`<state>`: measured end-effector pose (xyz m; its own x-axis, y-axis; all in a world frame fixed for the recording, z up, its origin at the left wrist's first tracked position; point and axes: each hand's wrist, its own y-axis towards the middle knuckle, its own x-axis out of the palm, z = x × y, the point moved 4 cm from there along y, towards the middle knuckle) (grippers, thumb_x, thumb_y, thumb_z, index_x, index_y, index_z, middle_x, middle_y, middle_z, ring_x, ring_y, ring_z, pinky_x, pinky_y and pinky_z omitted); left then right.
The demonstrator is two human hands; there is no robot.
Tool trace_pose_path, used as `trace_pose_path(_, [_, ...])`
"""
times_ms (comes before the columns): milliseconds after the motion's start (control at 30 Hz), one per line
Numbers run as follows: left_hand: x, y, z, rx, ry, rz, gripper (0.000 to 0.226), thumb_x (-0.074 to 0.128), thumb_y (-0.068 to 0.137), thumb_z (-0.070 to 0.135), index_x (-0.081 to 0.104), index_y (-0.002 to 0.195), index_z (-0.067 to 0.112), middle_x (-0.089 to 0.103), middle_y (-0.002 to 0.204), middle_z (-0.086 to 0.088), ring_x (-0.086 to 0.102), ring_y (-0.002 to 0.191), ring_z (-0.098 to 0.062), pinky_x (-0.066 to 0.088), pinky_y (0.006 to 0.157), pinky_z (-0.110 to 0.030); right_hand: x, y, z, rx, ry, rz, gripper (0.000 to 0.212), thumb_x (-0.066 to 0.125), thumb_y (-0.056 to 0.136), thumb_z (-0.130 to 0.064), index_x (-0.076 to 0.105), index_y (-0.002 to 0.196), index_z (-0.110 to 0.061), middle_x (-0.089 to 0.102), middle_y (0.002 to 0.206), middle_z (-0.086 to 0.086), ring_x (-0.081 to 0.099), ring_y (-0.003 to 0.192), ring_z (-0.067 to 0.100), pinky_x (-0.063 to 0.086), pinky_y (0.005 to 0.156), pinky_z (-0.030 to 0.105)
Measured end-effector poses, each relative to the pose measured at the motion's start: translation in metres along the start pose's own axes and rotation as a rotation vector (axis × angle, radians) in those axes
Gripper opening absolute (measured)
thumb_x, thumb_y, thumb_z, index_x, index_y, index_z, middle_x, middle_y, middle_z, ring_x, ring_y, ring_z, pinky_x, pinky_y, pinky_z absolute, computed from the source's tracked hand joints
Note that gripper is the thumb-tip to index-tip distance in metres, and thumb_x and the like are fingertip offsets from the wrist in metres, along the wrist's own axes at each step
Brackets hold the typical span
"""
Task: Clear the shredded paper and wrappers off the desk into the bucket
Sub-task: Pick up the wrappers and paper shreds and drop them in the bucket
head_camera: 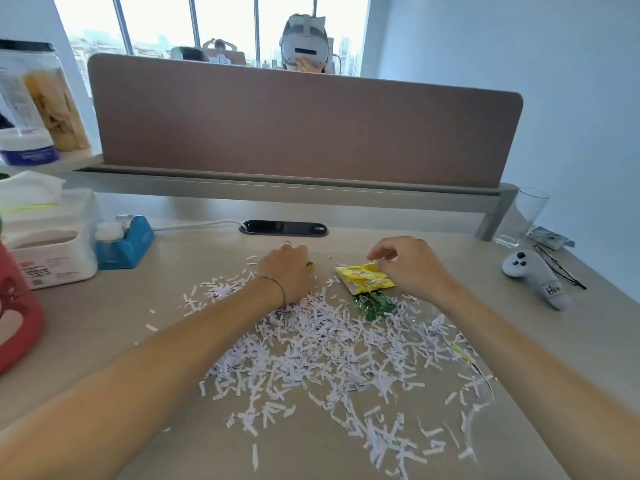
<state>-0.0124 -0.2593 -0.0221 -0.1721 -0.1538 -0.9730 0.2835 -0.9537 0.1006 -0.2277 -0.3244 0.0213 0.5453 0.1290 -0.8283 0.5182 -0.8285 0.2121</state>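
Observation:
White shredded paper (322, 351) lies scattered over the middle of the wooden desk (104, 327). A yellow wrapper (362, 277) rests at the pile's far edge, with a green wrapper (374, 304) just in front of it. A clear wrapper (464, 355) with a yellow streak sits among the shreds at the right. My left hand (287, 271) lies knuckles-up on the far left part of the pile, fingers curled, a bit of yellow showing by its fingertips. My right hand (405, 263) pinches the yellow wrapper's right edge. No bucket is in view.
At the left stand a red container (17, 317), a tissue box (52, 237) and a blue tape dispenser (126, 242). A brown divider panel (304, 126) closes the back. A glass (523, 216), a white controller (533, 275) and a small packet (550, 237) sit at the right.

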Motion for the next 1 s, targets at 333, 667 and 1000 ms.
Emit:
trace_pose_path(333, [-0.024, -0.033, -0.01, -0.193, -0.984, 0.079, 0.016, 0.055, 0.097, 0.02, 0.064, 0.086, 0.012, 0.062, 0.07, -0.006, 0.052, 0.057, -0.018, 0.04, 0.052, -0.025, 0.035, 0.002, 0.003, -0.008, -0.164, -0.265, 0.077, 0.061, 0.08, -0.007, 0.045, 0.148, -0.039, 0.051, 0.152, -0.004, 0.057, 0.126, 0.023, 0.053, 0.094, 0.035])
trace_pose_path(667, [-0.006, -0.04, -0.027, -0.369, -1.321, -0.017, 0.019, 0.05, 0.103, 0.013, 0.059, 0.117, 0.006, 0.068, 0.088, -0.018, 0.065, 0.062, -0.02, 0.046, 0.043, -0.022, 0.044, 0.005, 0.008, -0.026, -0.153, -0.031, 0.029, 0.048, 0.095, -0.011, 0.071, 0.093, -0.028, 0.071, 0.082, 0.001, 0.062, 0.069, 0.022, 0.049, 0.057, 0.032])
trace_pose_path(1000, [-0.026, -0.048, -0.041, -0.404, -1.388, 0.068, 0.013, 0.046, 0.104, 0.011, 0.059, 0.105, 0.013, 0.065, 0.08, -0.011, 0.059, 0.062, -0.018, 0.045, 0.044, -0.022, 0.018, -0.004, -0.053, -0.168, 0.018, 0.23, 0.022, 0.048, 0.101, -0.011, 0.069, 0.096, -0.015, 0.065, 0.075, 0.002, 0.058, 0.067, 0.02, 0.039, 0.054, 0.029])
